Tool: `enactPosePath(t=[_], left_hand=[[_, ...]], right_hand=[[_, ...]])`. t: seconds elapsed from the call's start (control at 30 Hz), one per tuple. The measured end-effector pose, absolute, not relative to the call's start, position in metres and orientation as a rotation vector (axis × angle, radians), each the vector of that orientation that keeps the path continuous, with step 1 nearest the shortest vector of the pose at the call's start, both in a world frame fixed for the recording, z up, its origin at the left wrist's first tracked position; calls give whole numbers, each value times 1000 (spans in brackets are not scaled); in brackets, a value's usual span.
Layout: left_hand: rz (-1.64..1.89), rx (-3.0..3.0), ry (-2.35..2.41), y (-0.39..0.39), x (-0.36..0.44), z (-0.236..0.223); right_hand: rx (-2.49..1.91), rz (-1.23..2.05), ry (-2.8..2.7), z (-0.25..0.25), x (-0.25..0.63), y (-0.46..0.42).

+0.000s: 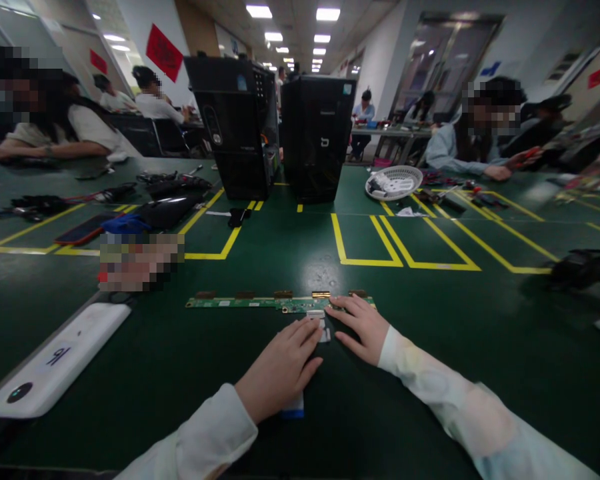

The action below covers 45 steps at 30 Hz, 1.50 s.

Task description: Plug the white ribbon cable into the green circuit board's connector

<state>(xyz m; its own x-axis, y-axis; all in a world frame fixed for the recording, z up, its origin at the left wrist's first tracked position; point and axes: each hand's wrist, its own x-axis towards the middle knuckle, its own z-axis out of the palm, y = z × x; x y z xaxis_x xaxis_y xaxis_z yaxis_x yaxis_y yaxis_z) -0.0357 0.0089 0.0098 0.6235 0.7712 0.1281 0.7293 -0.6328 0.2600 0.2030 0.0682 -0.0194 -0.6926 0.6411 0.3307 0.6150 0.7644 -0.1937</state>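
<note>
A long, narrow green circuit board (253, 303) with several brown-gold tabs along its far edge lies on the green table in front of me. At its near edge, a white flat ribbon cable (325, 333) meets the board and runs under my left hand (280, 367). The cable's blue-tipped end shows below that hand. My left fingers lie fairly flat over the cable, with the thumb apart. My right hand (363, 327) rests on the right part of the board with its fingers spread, covering some of it. Whether the cable sits inside the connector is hidden.
A white device (60, 360) lies at left. Two black computer towers (317, 137) stand at the back. A white basket (394, 181) with parts is at back right. Dark cables (587, 277) lie at the right edge. Yellow tape marks the table; other people sit around.
</note>
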Motion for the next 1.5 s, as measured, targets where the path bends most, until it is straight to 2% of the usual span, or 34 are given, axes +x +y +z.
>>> enactPosePath(t=[0.37, 0.9, 1.5], left_hand=[[266, 2693, 1134, 18, -43, 17], [394, 2650, 1206, 14, -42, 9], [314, 2604, 1221, 19, -46, 12]], right_hand=[[-958, 100, -2577, -21, 204, 69], [-969, 99, -2564, -21, 202, 69], [-927, 179, -2597, -15, 207, 68]])
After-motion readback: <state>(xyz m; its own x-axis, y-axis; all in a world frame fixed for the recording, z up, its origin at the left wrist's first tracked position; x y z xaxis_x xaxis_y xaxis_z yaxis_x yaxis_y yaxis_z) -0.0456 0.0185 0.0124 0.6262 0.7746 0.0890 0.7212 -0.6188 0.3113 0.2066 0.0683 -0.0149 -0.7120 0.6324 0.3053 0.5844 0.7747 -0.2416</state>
